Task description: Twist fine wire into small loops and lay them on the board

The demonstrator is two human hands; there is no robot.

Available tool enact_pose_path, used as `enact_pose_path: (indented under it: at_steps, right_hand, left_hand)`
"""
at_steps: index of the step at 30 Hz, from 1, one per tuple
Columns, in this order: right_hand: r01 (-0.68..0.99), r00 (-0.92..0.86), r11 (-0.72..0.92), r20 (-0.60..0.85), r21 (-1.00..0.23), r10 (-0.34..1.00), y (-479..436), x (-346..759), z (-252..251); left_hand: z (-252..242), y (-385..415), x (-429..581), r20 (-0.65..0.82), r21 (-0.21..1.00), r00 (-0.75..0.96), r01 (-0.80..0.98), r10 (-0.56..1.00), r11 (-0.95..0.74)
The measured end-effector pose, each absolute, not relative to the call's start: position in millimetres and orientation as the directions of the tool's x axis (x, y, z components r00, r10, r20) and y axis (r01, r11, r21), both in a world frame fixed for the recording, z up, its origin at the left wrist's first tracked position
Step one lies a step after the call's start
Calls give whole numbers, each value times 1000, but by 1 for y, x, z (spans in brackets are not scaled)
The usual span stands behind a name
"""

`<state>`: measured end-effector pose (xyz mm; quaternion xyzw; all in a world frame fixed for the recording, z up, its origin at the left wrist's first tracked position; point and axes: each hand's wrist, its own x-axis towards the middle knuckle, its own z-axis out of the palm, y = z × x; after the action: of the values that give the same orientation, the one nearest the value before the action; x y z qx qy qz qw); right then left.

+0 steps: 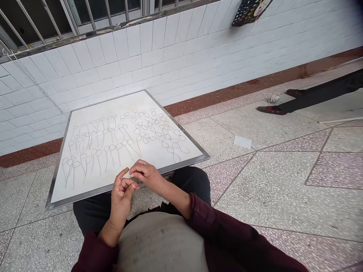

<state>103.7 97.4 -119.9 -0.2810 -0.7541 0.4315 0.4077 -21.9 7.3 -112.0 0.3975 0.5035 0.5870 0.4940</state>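
Close together at the table's near edge, my two hands work on one thin piece of wire or thread [139, 184]. My left hand [122, 192] pinches it between thumb and fingers, with the index finger raised. Just to the right, my right hand [145, 173] has its fingertips pressed together on the same strand. Most of the strand is hidden by my fingers. In front of the hands lies a white table [93, 185] with a metal rim. Rows of looped wire pieces with long tails [96, 152] cover its left part, and figure-eight looped pieces [154, 130] its right.
A white tiled wall [127, 64] with a barred window [85, 15] stands behind the table. A patterned bag [249, 13] hangs on it. At the right are another person's legs [317, 96], a bundle of cord [273, 99] and a white paper [242, 142] on the floor.
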Motion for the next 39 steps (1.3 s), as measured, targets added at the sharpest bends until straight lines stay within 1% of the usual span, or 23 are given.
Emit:
enact_pose_path:
  at_steps: [3, 6, 8, 10, 13, 15, 22, 29, 34, 39]
  right_hand:
    - [113, -468, 436, 339, -893, 816, 92, 105, -118]
    - [157, -435, 362, 264, -919, 861, 84, 109, -116]
    - [169, -477, 319, 205, -933, 855, 78, 109, -116]
    - [117, -543, 262, 160, -958, 824, 73, 107, -118]
    - [11, -582, 156, 121, -988, 805, 68, 102, -122]
    - [-12, -570, 128, 112, -992, 814, 66, 100, -125]
    - [-34, -588, 133, 128, -990, 798, 65, 101, -127]
    - [-28, -541, 143, 135, -989, 830, 66, 103, -125]
    - [14, -538, 174, 139, -985, 831, 67, 104, -125]
    - [-39, -597, 15, 36, -999, 802, 66, 100, -132]
  left_hand:
    - [-113, 8, -23, -3, 980, -253, -195, 967, -48]
    - [-112, 8, -24, 34, 976, -358, -191, 933, -109]
    - [-110, 8, -26, 49, 973, -415, -185, 908, -137]
    - [-108, 8, -27, 53, 967, -445, -199, 894, -156]
    - [-107, 9, -27, 32, 946, -451, -274, 892, -173]
    - [-108, 8, -28, 7, 930, -442, -328, 897, -168]
    - [-111, 7, -28, -16, 929, -428, -341, 903, -145]
    - [-109, 8, -26, -74, 906, -390, -411, 918, -102]
    - [-111, 9, -27, -76, 925, -399, -371, 914, -85]
    - [-110, 9, -30, -28, 941, -443, -314, 896, -126]
